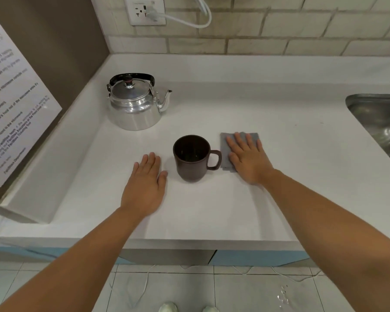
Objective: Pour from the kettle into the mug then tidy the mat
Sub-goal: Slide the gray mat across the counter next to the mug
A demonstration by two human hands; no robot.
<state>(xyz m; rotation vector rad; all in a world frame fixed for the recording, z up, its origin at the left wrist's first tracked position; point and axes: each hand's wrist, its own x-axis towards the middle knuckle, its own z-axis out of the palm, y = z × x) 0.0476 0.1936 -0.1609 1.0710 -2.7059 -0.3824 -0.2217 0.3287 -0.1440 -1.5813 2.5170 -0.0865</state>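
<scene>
A shiny metal kettle (134,104) with a black handle stands at the back left of the white counter, spout pointing right. A dark brown mug (191,157) stands upright in the middle, handle to the right. Right of the mug lies a small grey mat (225,152), folded flat. My right hand (248,158) rests flat on the mat, fingers spread, covering most of it. My left hand (145,185) lies flat on the bare counter just left of the mug, holding nothing.
A steel sink (378,122) is set into the counter at the right. A white notice sheet (11,97) leans on the brown panel at the left. A wall socket (146,12) with a white cable sits above the tiled backsplash. The counter's front edge (189,242) is close below my forearms.
</scene>
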